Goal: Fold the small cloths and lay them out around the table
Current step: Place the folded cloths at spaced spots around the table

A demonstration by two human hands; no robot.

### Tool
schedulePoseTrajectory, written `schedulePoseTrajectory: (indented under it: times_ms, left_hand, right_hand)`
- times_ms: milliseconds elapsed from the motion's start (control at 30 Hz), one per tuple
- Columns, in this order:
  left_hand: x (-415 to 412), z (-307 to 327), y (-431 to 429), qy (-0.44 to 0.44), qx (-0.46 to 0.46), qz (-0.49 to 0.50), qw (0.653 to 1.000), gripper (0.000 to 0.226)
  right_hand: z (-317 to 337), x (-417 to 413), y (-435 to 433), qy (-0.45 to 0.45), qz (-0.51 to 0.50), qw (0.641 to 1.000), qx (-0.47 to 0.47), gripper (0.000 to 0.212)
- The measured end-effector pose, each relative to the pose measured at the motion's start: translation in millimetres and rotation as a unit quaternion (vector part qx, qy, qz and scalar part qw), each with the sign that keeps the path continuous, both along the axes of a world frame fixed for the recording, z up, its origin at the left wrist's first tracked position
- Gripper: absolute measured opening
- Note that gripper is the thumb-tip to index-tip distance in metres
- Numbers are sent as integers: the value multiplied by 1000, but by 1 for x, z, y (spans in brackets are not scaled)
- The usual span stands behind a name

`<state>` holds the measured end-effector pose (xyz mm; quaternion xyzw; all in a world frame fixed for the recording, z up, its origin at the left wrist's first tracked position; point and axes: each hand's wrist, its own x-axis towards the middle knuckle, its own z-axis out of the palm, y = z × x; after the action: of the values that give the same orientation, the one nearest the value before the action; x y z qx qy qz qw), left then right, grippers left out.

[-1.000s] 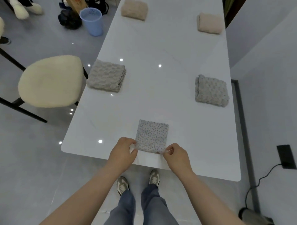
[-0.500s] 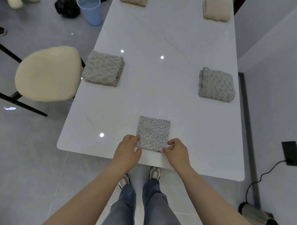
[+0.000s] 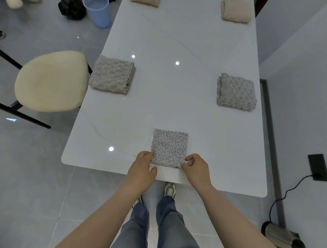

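Note:
A small dotted grey cloth (image 3: 169,147), folded into a square, lies flat near the front edge of the white table (image 3: 177,97). My left hand (image 3: 142,168) pinches its near left corner and my right hand (image 3: 196,168) pinches its near right corner. Two folded grey knobbly cloths lie further up, one at the left edge (image 3: 112,74) and one at the right edge (image 3: 236,92). Two folded beige cloths lie at the far end, one on the right (image 3: 236,10) and one on the left (image 3: 146,2), partly cut off by the frame.
A cream padded chair (image 3: 51,81) stands close to the table's left side. A blue bin (image 3: 98,12) and a black bag (image 3: 72,10) sit on the floor at the far left. A black cable (image 3: 283,193) and a metal cylinder (image 3: 281,233) lie on the floor at the right.
The dotted cloth has slid a little forward on the table with both hands at its near corners. My head has tilted down, so the far cloths sit higher in view.

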<state>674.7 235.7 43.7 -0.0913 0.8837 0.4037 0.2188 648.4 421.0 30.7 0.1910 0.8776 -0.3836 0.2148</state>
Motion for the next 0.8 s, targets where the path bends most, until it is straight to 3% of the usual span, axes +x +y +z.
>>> schedulePoseTrajectory:
  times_ms: [467, 800]
  left_hand:
    - [5, 2, 3, -6, 12, 11, 1000, 56]
    - [4, 21, 5, 9, 9, 67, 998, 46]
  right_hand:
    - [2, 1, -1, 0, 2, 1000, 3, 17]
    - [28, 1, 3, 27, -13, 999, -18, 14]
